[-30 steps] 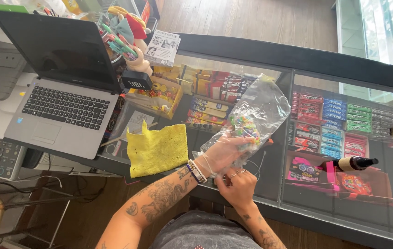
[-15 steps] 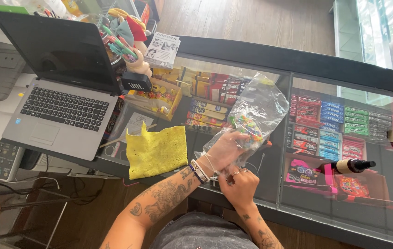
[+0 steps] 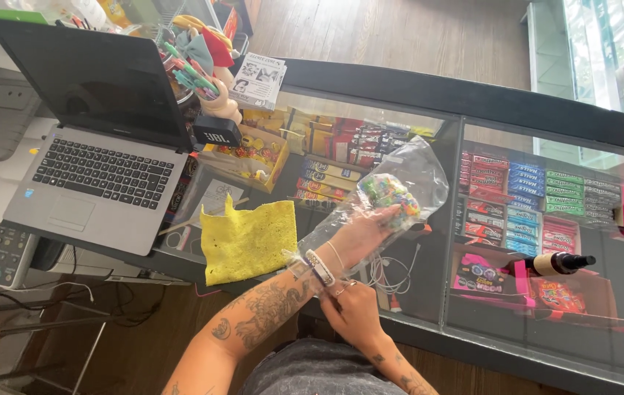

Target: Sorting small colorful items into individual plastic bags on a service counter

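My left hand [image 3: 365,232] is pushed inside a clear plastic bag [image 3: 414,172], its fingers closed around a clump of small colourful pieces [image 3: 389,193] at the bag's bottom. The bag's open end sits round my left wrist, which wears several bracelets. My right hand [image 3: 354,312] is just below that wrist, pinching the bag's edge there. Both hands hover over the glass counter top [image 3: 414,292].
A yellow cloth [image 3: 247,239] lies on the glass to the left. An open laptop [image 3: 100,139] stands further left, with a small black speaker [image 3: 217,132] and a cup of pens behind. A dark marker [image 3: 555,264] lies at right. White cable [image 3: 385,274] lies below the bag.
My left hand has pushed a little deeper into the bag towards the colourful pieces. My right hand stays at the wrist on the bag's edge.
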